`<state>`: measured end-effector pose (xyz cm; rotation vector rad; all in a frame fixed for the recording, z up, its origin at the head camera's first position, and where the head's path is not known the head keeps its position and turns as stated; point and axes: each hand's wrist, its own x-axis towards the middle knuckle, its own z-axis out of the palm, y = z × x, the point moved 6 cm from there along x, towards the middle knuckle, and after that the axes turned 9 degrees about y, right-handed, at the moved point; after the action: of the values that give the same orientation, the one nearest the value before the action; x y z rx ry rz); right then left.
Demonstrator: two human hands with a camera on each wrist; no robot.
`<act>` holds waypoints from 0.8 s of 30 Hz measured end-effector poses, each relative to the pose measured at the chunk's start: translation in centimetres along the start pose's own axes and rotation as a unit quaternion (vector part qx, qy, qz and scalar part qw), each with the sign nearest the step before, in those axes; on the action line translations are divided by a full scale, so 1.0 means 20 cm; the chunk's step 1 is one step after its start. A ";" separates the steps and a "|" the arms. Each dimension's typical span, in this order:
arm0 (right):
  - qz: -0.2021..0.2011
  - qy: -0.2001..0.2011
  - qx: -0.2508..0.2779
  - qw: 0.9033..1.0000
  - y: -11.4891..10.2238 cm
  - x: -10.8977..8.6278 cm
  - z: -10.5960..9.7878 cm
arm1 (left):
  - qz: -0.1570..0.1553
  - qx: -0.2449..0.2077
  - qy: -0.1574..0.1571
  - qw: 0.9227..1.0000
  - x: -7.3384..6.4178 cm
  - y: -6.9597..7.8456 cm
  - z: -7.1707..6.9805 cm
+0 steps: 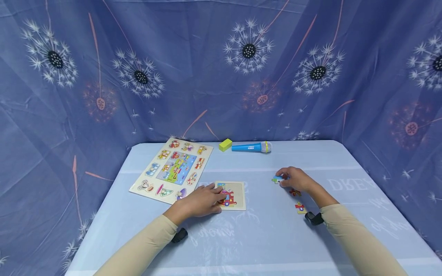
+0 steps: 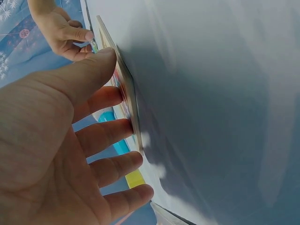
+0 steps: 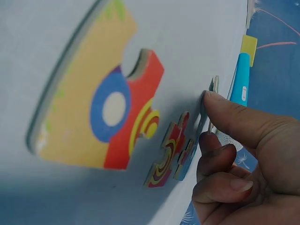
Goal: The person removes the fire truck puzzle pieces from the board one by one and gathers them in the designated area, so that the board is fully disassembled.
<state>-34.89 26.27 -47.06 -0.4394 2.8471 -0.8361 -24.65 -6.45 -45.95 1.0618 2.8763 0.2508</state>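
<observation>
My left hand (image 1: 202, 201) rests on the left edge of a small wooden jigsaw board (image 1: 240, 195), its fingers spread and fairly straight. A partly filled red vehicle picture shows in the board's frame. At the right, my right hand (image 1: 295, 179) pinches a jigsaw piece (image 3: 214, 103) between thumb and fingers; in the head view the blue and green piece (image 1: 276, 179) shows at its fingertips. Under that hand lie a red piece with yellow arcs (image 3: 165, 159) and a small blue and red piece (image 3: 185, 161). Closer to me is a yellow and red piece with a blue wheel (image 3: 110, 110).
A large peg puzzle board (image 1: 154, 193) with vehicle pictures lies at the left, close beside my left hand. Toward the back stand a yellow-green block (image 1: 225, 145) and a blue toy microphone (image 1: 250, 147). A dandelion-patterned curtain (image 1: 193, 57) hangs round the table.
</observation>
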 end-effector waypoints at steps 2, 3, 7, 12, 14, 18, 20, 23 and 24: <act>-0.001 0.003 -0.006 1.000 -0.01 0.00 0.00 | 0.000 0.000 -0.001 1.000 0.00 0.00 0.00; -0.001 0.003 -0.007 1.000 -0.01 0.00 0.00 | -0.001 0.000 -0.002 1.000 0.00 0.00 0.00; -0.001 0.002 -0.013 1.000 -0.01 0.00 0.00 | -0.005 -0.002 -0.005 1.000 0.00 0.00 0.00; 0.003 0.003 -0.007 1.000 0.00 0.01 0.01 | -0.008 -0.008 -0.008 1.000 0.00 0.00 0.00; 0.003 0.010 0.001 1.000 -0.01 0.02 0.01 | -0.008 -0.009 -0.009 1.000 0.00 0.00 0.00; -0.003 0.022 0.019 1.000 -0.06 0.02 0.01 | -0.002 -0.009 -0.005 1.000 0.01 -0.01 0.00; -0.007 0.025 0.029 0.999 -0.09 0.02 0.03 | 0.003 -0.007 -0.004 1.000 0.01 -0.01 0.00; -0.021 0.021 0.045 0.999 -0.16 0.02 0.05 | 0.006 -0.011 -0.003 1.000 0.01 -0.01 -0.01; -0.028 0.018 0.050 0.998 -0.19 0.02 0.07 | 0.006 -0.013 -0.004 1.000 0.02 -0.02 -0.01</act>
<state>-34.16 22.36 -46.10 -0.4969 2.8211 -1.0025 -25.13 -6.53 -45.85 1.0728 2.8530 0.2836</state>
